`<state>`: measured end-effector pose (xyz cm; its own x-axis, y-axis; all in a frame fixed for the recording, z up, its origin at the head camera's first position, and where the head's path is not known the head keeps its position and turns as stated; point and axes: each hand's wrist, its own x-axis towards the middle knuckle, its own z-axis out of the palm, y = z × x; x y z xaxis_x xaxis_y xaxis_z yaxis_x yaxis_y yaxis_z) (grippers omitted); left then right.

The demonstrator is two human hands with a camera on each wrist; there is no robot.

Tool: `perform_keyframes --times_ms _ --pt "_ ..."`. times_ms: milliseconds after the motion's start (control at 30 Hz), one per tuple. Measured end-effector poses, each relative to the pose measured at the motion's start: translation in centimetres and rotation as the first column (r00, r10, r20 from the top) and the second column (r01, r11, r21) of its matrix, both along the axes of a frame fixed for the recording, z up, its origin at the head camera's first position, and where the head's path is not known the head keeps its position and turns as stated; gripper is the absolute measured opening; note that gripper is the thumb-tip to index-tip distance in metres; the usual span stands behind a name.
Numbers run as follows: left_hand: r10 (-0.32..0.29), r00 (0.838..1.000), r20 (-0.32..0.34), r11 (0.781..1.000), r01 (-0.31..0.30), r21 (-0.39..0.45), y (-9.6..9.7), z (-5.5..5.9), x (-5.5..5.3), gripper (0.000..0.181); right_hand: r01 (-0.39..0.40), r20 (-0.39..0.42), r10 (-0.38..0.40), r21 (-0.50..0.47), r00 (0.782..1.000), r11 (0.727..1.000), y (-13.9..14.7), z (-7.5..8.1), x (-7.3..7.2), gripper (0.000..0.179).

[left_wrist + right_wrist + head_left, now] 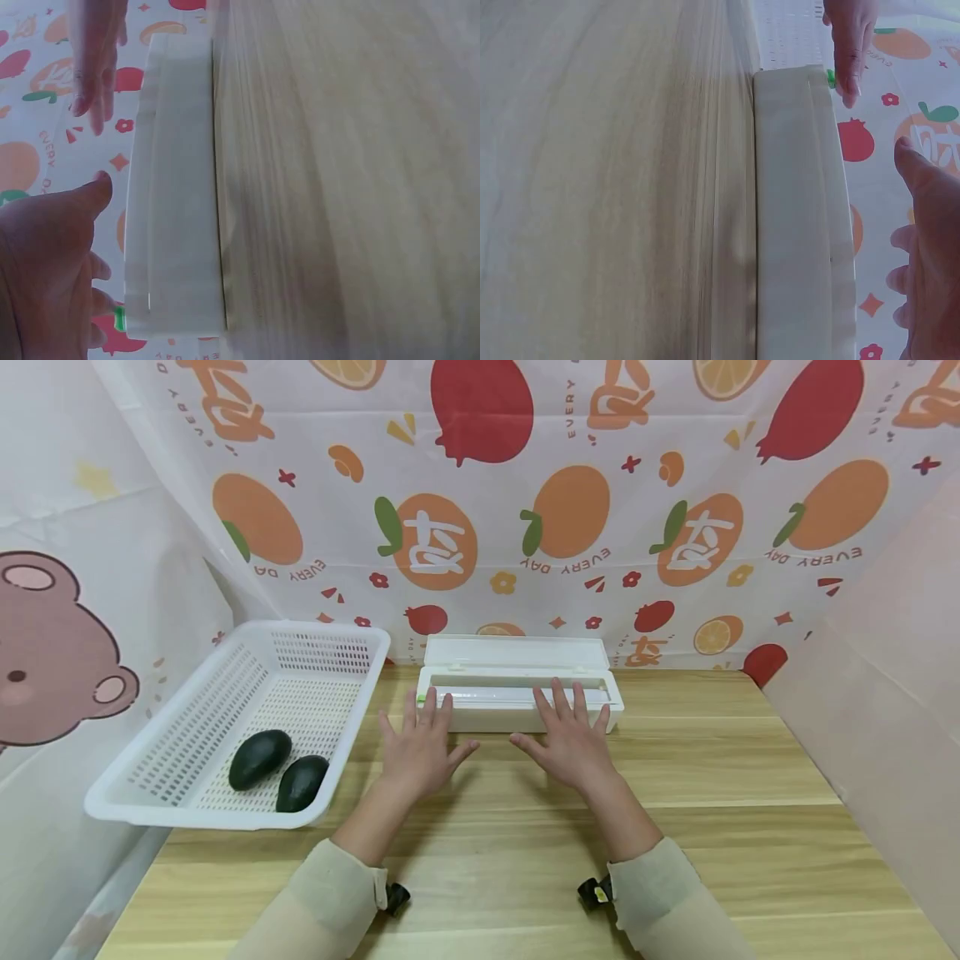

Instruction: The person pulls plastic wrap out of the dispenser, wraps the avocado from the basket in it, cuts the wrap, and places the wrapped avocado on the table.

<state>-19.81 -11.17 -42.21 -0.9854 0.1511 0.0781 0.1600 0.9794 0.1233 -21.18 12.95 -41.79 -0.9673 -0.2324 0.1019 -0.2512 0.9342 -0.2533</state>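
A long white cling film dispenser (495, 720) stands at the back of the table, its lid (517, 652) tipped up and a roll of clear film (495, 694) inside. My left hand (420, 752) hovers before its left end with fingers spread. Before the right half is my right hand (572, 745), fingers spread too, thumb toward the other hand. Neither hand holds anything. A small green piece (119, 318) shows at the dispenser's left end in the left wrist view. In both wrist views the hands appear raised above the dispenser's front edge; whether any fingertip touches it I cannot tell.
On the left of the table sits a white perforated basket (367, 693). Two dark green avocados, a rear one (259, 759) and a front one (302, 783), lie in it. A fruit-patterned cloth (510, 602) hangs right behind the dispenser. Bare wood tabletop (510, 843) extends in front.
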Motion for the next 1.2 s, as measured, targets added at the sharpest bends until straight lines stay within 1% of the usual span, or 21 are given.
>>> perform_keyframes --times_ms 167,300,400,533,633,733,833,933,1067,1133,1200 --pt "0.009 1.0 0.006 1.0 -0.009 -0.008 0.0 0.3 -0.4 0.09 0.003 0.001 -0.003 0.005 1.0 1.0 0.3 -0.1 -0.3 0.091" --pt "0.012 1.0 0.006 1.0 -0.012 -0.022 -0.1 0.9 -0.9 0.089 -0.006 -0.018 0.006 0.02 1.0 1.0 0.5 0.0 -0.8 0.09" --pt "0.01 1.0 0.014 1.0 -0.009 -0.023 -0.1 1.5 -1.5 0.089 -0.014 -0.024 0.014 0.033 1.0 0.999 0.9 0.3 -1.3 0.089" --pt "0.005 0.999 0.037 1.0 -0.004 -0.008 0.1 2.7 -2.6 0.088 -0.044 0.018 0.043 0.054 0.999 0.998 1.6 0.8 -2.5 0.086" --pt "-0.008 0.997 0.078 1.0 0.009 -0.008 0.3 4.0 -3.5 0.086 -0.076 0.079 0.071 0.065 0.994 0.995 2.4 1.4 -3.4 0.081" --pt "-0.035 0.994 0.106 0.999 0.037 -0.017 0.6 5.2 -4.5 0.082 -0.105 0.122 0.098 0.05 0.988 0.993 3.2 2.4 -4.2 0.075" --pt "-0.068 0.991 0.117 0.997 0.071 -0.018 0.7 6.1 -5.3 0.074 -0.155 0.124 0.148 0.048 0.981 0.987 4.1 3.5 -4.9 0.069" --pt "-0.122 0.984 0.131 0.992 0.124 -0.01 0.6 6.7 -6.0 0.064 -0.197 0.129 0.189 0.051 0.974 0.979 4.8 4.1 -5.5 0.062" --pt "-0.204 0.964 0.173 0.979 0.199 0.048 0.2 7.2 -7.0 0.053 -0.21 0.167 0.201 0.04 0.965 0.977 5.4 4.7 -6.4 0.05" --pt "-0.233 0.952 0.199 0.972 0.22 0.086 0.0 7.2 -7.5 0.05 -0.219 0.18 0.207 0.052 0.962 0.974 5.6 4.7 -6.8 0.043" --pt "-0.259 0.94 0.223 0.965 0.242 0.103 -0.4 7.1 -7.9 0.047 -0.226 0.197 0.209 0.063 0.958 0.972 5.8 4.7 -7.2 0.038"
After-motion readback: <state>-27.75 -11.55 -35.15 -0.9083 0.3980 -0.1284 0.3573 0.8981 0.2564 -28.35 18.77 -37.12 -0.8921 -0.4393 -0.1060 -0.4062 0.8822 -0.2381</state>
